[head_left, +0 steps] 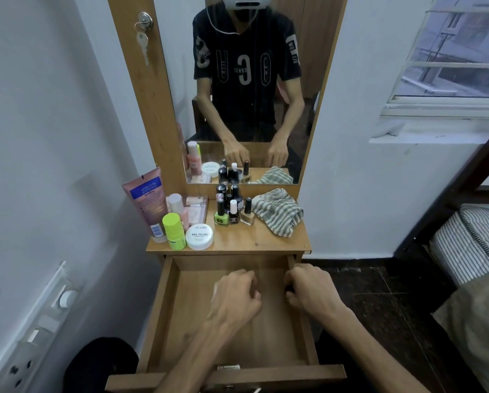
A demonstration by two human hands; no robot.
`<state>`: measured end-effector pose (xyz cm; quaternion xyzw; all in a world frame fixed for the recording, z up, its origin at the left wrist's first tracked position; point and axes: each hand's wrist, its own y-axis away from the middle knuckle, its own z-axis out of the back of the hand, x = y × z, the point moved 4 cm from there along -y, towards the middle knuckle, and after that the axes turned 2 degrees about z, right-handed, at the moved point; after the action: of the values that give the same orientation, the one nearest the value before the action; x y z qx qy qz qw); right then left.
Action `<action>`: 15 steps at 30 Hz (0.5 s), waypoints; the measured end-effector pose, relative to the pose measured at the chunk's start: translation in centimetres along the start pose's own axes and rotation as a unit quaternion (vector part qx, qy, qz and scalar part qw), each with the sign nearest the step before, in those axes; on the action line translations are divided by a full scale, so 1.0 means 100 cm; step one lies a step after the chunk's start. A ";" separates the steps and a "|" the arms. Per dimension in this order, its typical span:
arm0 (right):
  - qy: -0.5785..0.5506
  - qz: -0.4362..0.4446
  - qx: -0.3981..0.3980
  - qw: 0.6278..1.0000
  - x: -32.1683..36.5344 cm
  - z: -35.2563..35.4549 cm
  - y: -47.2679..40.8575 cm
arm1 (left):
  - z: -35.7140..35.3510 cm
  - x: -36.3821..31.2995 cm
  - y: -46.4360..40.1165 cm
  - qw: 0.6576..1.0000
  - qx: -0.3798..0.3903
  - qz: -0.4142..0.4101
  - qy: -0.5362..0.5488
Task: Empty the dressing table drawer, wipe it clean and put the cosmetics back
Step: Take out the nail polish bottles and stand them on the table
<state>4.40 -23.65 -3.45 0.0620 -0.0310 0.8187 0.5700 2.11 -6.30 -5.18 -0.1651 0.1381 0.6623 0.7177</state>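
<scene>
Head view, looking down at a wooden dressing bench (266, 239) with a mirror (246, 89) above it and its drawer (163, 302) pulled fully out toward the person. The drawer is bare inside, showing only its wood floor.

Going left to right along the bench top: a pink lotion tube (148, 202) stands cap-down against the mirror frame; just in front of it is a lime-green bottle (174, 231), and behind that a pink bottle with a pale cap (176, 204). Beside the green bottle sits a round white nail polish remover tub (199, 236). Behind these lies a clear flat packet (196, 209). In the middle stands a tight cluster of nail polish bottles (233, 207), green, black and beige in the front row. To the right lies a crumpled green-and-white striped cloth (277, 211), resting on the bench near its right edge.

Lower down, the left hand (236, 296) hovers inside the drawer, its grip loosely curled with fingers bent and holding nothing. The right hand (311, 287) has its grip closed over the drawer's right side wall.
</scene>
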 end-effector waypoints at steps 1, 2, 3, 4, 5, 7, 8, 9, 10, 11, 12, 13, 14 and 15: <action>-0.007 -0.003 -0.004 1.000 0.000 0.001 0.000 | -0.001 0.003 0.002 1.000 -0.003 0.005 0.003; -0.016 -0.006 -0.013 1.000 0.001 0.005 0.000 | -0.002 0.006 0.003 1.000 -0.007 0.011 0.006; -0.031 -0.009 -0.025 0.999 0.004 0.010 -0.001 | -0.001 0.009 0.005 1.000 -0.012 0.017 0.010; -0.051 -0.010 -0.038 0.998 0.007 0.017 -0.003 | -0.001 0.013 0.005 1.000 -0.018 0.022 0.013; -0.078 -0.011 -0.052 0.996 0.011 0.026 -0.007 | 0.000 0.016 0.006 0.999 -0.023 0.028 0.016; -0.133 -0.002 -0.073 0.988 0.022 0.046 -0.018 | 0.001 0.021 0.008 0.998 -0.030 0.038 0.026; -0.156 0.006 -0.084 0.984 0.029 0.056 -0.025 | 0.002 0.023 0.010 0.998 -0.034 0.042 0.032; -0.178 0.012 -0.097 0.979 0.035 0.066 -0.034 | 0.002 0.026 0.011 0.998 -0.037 0.045 0.034; -0.196 0.019 -0.111 0.974 0.042 0.075 -0.043 | 0.003 0.028 0.013 0.998 -0.037 0.049 0.035; -0.207 0.024 -0.124 0.970 0.048 0.082 -0.052 | 0.003 0.031 0.014 0.997 -0.036 0.052 0.036; -0.207 0.028 -0.133 0.969 0.053 0.088 -0.062 | 0.003 0.034 0.015 0.997 -0.034 0.054 0.037; -0.199 0.031 -0.143 0.969 0.060 0.093 -0.071 | 0.004 0.037 0.017 0.997 -0.034 0.055 0.038; -0.188 0.033 -0.151 0.970 0.064 0.096 -0.080 | 0.006 0.039 0.018 0.997 -0.033 0.054 0.039; -0.177 0.036 -0.159 0.971 0.068 0.098 -0.088 | 0.007 0.041 0.019 0.997 -0.033 0.053 0.039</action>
<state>10.94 -15.45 7.02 0.1129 -0.2633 0.7991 0.5286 0.55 -2.12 -6.38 -0.2074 0.1525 0.6967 0.6696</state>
